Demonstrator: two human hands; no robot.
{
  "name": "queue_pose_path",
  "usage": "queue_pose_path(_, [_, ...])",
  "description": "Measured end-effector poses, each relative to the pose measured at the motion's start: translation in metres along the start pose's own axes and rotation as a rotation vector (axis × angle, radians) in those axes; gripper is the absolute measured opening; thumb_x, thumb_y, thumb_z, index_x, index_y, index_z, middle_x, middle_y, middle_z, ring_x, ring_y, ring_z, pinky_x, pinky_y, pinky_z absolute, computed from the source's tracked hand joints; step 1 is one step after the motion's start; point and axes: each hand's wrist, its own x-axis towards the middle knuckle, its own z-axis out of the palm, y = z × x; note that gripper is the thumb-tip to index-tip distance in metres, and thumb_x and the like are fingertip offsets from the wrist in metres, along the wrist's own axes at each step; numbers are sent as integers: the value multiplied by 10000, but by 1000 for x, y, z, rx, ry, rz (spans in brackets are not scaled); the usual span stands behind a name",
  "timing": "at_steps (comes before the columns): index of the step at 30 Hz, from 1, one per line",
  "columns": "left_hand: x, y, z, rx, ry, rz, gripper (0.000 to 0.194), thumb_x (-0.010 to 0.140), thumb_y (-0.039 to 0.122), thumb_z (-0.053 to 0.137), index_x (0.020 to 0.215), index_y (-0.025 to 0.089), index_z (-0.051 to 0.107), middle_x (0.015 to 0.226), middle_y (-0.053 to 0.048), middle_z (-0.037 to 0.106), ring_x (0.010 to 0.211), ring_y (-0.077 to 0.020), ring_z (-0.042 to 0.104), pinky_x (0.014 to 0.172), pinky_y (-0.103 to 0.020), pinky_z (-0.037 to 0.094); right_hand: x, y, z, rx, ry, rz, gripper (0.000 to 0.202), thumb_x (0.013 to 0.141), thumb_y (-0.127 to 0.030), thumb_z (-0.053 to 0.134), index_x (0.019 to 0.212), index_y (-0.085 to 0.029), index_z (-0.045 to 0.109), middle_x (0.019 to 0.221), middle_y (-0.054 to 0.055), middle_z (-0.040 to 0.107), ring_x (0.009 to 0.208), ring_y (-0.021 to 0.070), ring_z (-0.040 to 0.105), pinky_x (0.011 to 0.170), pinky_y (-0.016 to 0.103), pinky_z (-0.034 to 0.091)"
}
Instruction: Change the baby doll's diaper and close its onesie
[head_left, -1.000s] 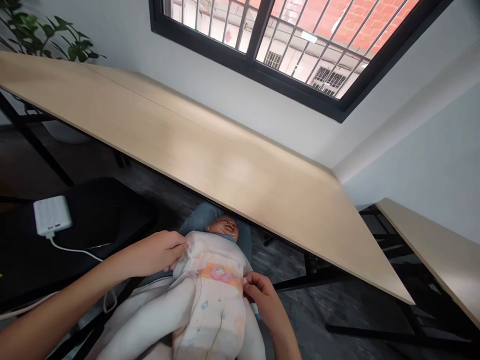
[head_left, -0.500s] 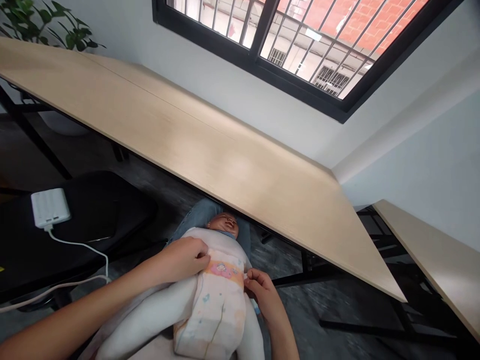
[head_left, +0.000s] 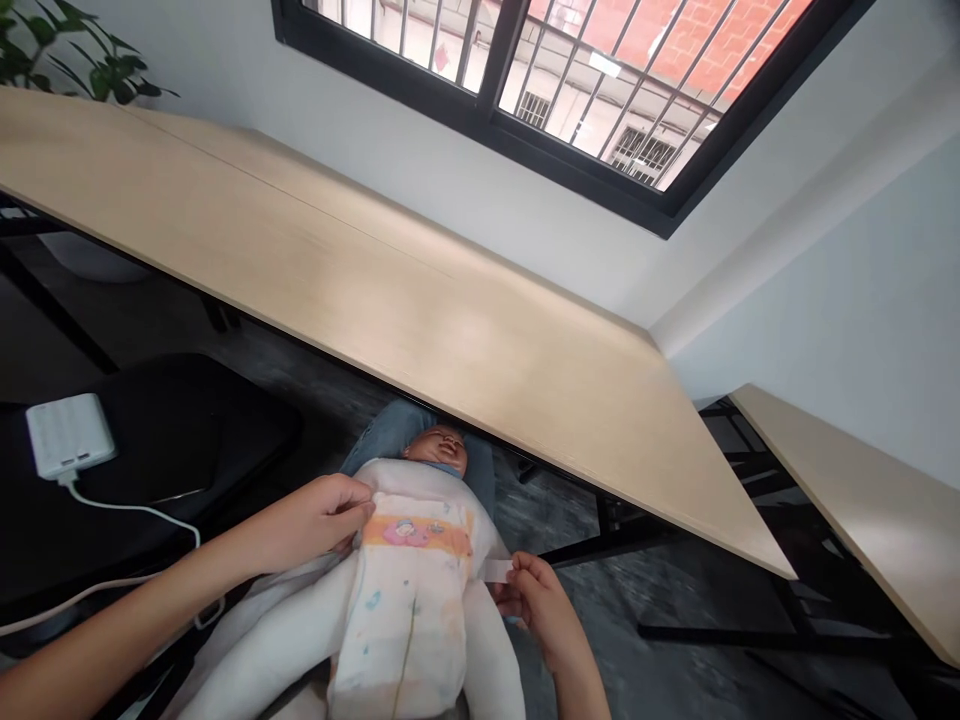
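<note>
A baby doll [head_left: 442,450] with a white cloth body lies on its back across a lap in blue jeans, head toward the table. Over its front is a white diaper [head_left: 409,610] with an orange printed waistband. My left hand [head_left: 337,515] is closed at the upper left corner of the diaper, fingertips pinching its edge. My right hand [head_left: 536,600] pinches the end of a pale fastening tab [head_left: 496,570], which stretches out from the doll's right-hand side in view. The tab's other end is hard to make out.
A long wooden table [head_left: 360,260] runs just beyond the doll's head, under a barred window [head_left: 480,110]. On a black chair [head_left: 247,420] at left sits a white power bank [head_left: 71,435] with a cable [head_left: 150,512] trailing toward my left arm. Another table [head_left: 847,480] stands at right.
My right hand has drawn the fastening tab outward, away from the diaper, so it now shows stretched. My left hand stays at the diaper's left edge; the view has shifted slightly.
</note>
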Motion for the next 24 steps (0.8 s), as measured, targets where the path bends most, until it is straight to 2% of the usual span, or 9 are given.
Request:
queue_pose_path(5, [0,-9,-4,-104,-33,2,429,972,489,446,736,165,599,706,-4,605,719,-168,587,692,-258,457,4,20,-15,-273,22,-31,217,671,-379,606,667,-204,476,619,-6,598,603,176,611,592,289,453])
queue_pose_path(10, [-7,-18,-12,-156,-56,-66,417,935,535,511,799,172,666,801,-20,662,820,-196,631,774,-279,506,6,20,-16,-488,16,-99,86,698,-255,495,630,-209,469,567,-5,582,576,172,579,555,269,404])
queue_pose_path(15, [-14,-17,-15,-252,-41,-79,432,888,587,555,856,184,705,921,-39,700,961,-237,624,895,-331,510,4,0,-16,-695,105,-202,134,737,-221,525,605,-202,513,575,12,577,609,181,548,583,280,370])
queue_pose_path(19, [-7,-10,-4,-296,16,-60,470,859,628,557,765,173,630,809,-29,654,836,-201,592,815,-306,500,-14,-37,5,-682,258,-430,206,856,-326,547,692,-202,541,624,23,548,612,182,507,569,291,369])
queue_pose_path(20, [-4,-9,0,-305,36,-52,471,859,628,557,740,174,602,772,-16,626,797,-185,572,783,-290,489,-21,-48,15,-627,243,-521,219,896,-352,530,742,-199,560,667,32,568,638,183,523,584,292,390])
queue_pose_path(21, [-1,-8,3,-307,48,-42,472,860,626,557,721,176,577,740,-4,597,764,-171,550,757,-276,477,-29,-59,27,-579,174,-608,219,922,-359,522,798,-194,596,743,50,610,704,192,564,633,293,430])
queue_pose_path(23, [4,-10,6,-276,40,-27,483,861,633,552,692,180,540,696,13,540,718,-155,512,714,-258,453,-43,-77,51,-563,-51,-742,196,946,-323,528,954,-193,675,1015,92,676,949,218,623,815,311,480])
queue_pose_path(24, [6,-11,6,-253,30,-26,491,859,641,545,685,182,528,688,16,524,710,-154,503,703,-256,446,-47,-84,62,-596,-164,-776,190,939,-297,552,1026,-201,691,1149,98,665,1064,228,612,911,325,469])
